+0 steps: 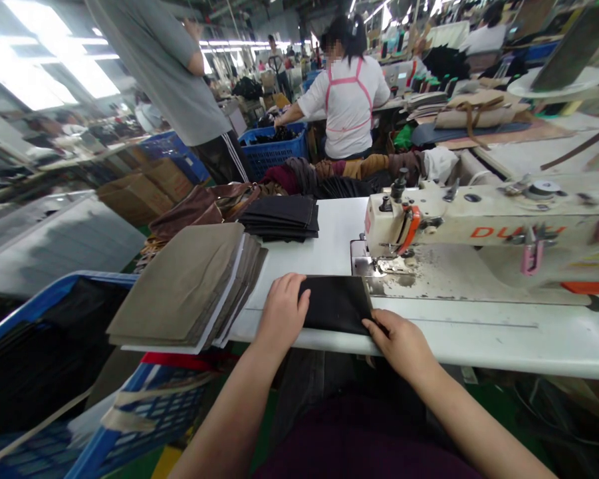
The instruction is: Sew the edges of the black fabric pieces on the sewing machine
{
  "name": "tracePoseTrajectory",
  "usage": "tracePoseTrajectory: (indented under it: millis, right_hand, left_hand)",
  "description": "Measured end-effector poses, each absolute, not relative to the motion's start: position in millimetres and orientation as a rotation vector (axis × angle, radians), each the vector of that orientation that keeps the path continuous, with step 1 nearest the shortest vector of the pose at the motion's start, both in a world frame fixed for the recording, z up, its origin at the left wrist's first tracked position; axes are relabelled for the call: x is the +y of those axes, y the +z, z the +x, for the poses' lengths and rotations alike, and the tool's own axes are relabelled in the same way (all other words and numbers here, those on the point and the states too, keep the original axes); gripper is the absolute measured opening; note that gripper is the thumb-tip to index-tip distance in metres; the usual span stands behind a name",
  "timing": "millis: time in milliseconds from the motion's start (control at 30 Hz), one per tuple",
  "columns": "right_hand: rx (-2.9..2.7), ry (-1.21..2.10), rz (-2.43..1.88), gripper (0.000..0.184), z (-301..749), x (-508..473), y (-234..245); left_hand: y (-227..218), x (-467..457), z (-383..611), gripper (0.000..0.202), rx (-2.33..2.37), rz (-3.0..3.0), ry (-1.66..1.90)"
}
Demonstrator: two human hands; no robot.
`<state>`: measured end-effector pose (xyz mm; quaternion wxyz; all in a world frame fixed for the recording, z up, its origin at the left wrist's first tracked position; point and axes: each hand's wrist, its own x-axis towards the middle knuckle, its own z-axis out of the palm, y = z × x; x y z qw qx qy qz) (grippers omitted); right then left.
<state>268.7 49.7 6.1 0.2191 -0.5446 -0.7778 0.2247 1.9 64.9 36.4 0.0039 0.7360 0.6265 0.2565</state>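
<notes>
A black rectangular panel [335, 305], of cloth or leather, lies on the white sewing table [479, 336] near its front edge. My left hand [282, 309] holds its left end, thumb on top and fingers curled at the far corner. At the near right corner, my right hand [401, 340] pinches the panel between thumb and fingers. Just beyond the panel's right end are the needle area and metal plate [363, 261] of the sewing machine [443, 223]. The panel lies in front of the presser foot, not visibly under it.
Left of my hands is a stack of olive-grey panels [189, 283]; behind it lies a pile of black pieces [282, 216]. A blue basket [144, 399] with dark material stands at the lower left. Two people [349, 100] are beyond the table, near a blue crate [274, 152].
</notes>
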Motion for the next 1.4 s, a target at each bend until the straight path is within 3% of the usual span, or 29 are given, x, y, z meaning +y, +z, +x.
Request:
tracePoseTrajectory:
  millis: [133, 300, 533, 800, 1100, 1233, 1400]
  right_hand:
    - [-2.130, 0.619, -1.482, 0.027, 268.4, 47.9, 5.3]
    - [-2.074, 0.611, -1.564, 0.026, 265.9, 49.1, 7.3]
    - [-2.114, 0.606, -1.688, 0.047, 261.2, 51.8, 11.0]
    - [-2.210, 0.491, -1.709, 0.050, 257.3, 55.8, 12.9]
    - [-2.242, 0.490, -1.739, 0.046, 254.9, 58.4, 15.5]
    - [-2.255, 0.501, -1.765, 0.046, 254.5, 60.8, 16.6]
    - [-2.247, 0.518, -1.763, 0.047, 255.0, 62.6, 15.9]
  left_hand:
    - [35.8, 98.8, 34.9, 0.035, 1.683, 2.395, 0.661]
    - [26.8, 130.0, 57.3, 0.018, 1.728, 2.374, 0.334]
    - [24.5, 141.8, 62.2, 0.017, 1.757, 2.378, 0.162]
    - [23.7, 150.2, 67.1, 0.022, 1.795, 2.407, 0.031]
    - [25.8, 148.0, 70.4, 0.021, 1.811, 2.421, 0.000]
    - [27.9, 138.4, 71.6, 0.019, 1.793, 2.488, 0.256]
    - [20.0, 108.9, 74.5, 0.039, 1.333, 2.620, 0.462]
